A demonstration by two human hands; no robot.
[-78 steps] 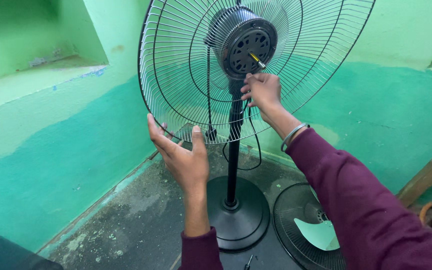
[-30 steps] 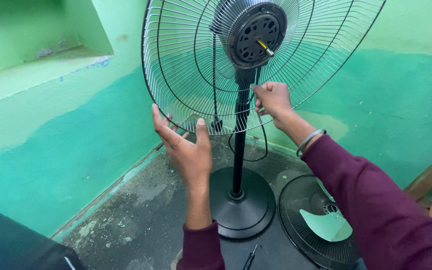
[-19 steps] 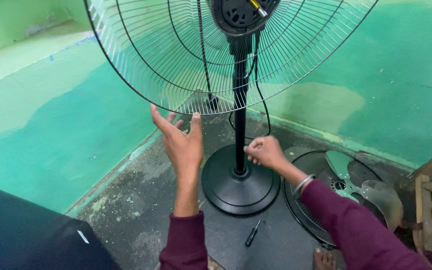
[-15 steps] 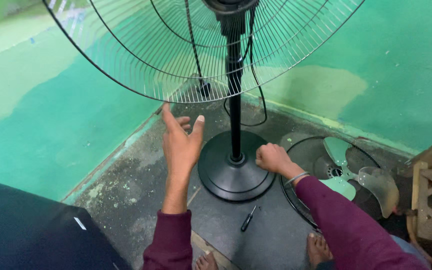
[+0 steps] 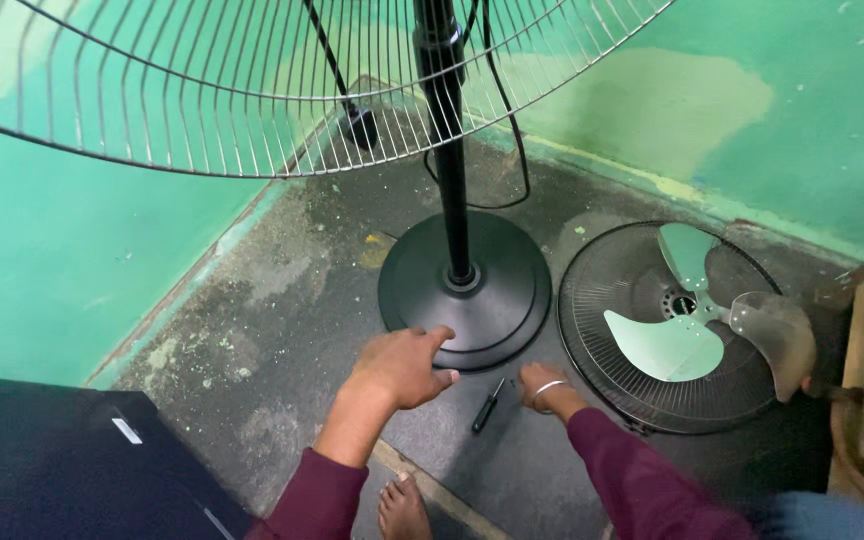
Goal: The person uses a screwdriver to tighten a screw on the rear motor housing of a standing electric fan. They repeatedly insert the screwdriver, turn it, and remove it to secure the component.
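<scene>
So the person's left hand (image 5: 402, 365) is hovering at the front edge of the round black fan base (image 5: 464, 290), fingers loosely spread and gripping nothing. The right hand (image 5: 537, 388) is sitting low on the floor just beside a small black screwdriver (image 5: 487, 404); its fingers are mostly hidden, so can't tell if they're curled. The loose front grille (image 5: 602, 350) with the pale green blade (image 5: 667, 340) is lying right of the base.

The left hand (image 5: 402, 365) is stretched forward, palm down, fingers loosely curled. The right hand (image 5: 537, 385) lies lower, just beside it, mostly hidden.
</scene>
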